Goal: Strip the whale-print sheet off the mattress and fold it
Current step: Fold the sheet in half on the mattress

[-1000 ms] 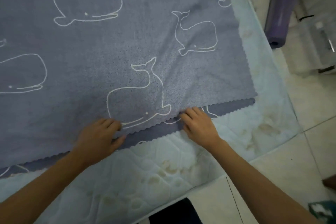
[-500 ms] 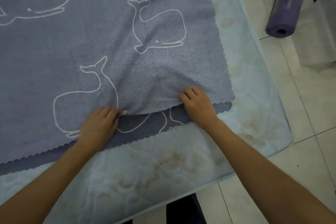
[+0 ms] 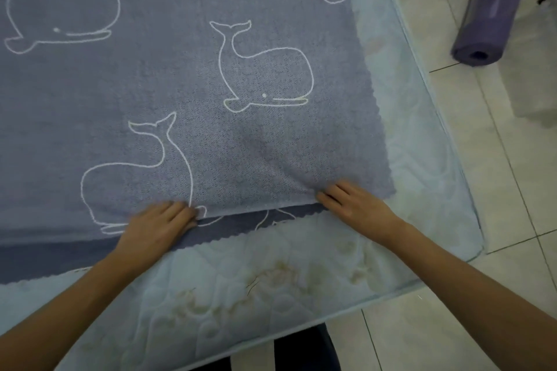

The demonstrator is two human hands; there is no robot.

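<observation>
Fold step: whale-print sheet [image 3: 241, 144] upper layer is pinched by left hand [image 3: 156, 227] and right hand [image 3: 355, 205], held apart, near the mattress [image 3: 271, 280] front edge; edges likely to be aligned next.

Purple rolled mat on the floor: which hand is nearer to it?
Right. The right hand holds the whale-print sheet at its near edge, toward the rolled mat; the left hand holds the same edge farther along the mattress, away from it.

We're looking at a dusty blue-grey whale-print sheet [image 3: 180, 69] dotted with white outline whales, its lower layer a darker blue, over a pale blue quilted mattress [image 3: 271, 295] blotched with yellow-brown stains, beside off-white floor tiles [image 3: 497, 205] and a purple rolled mat [image 3: 488, 9].
</observation>
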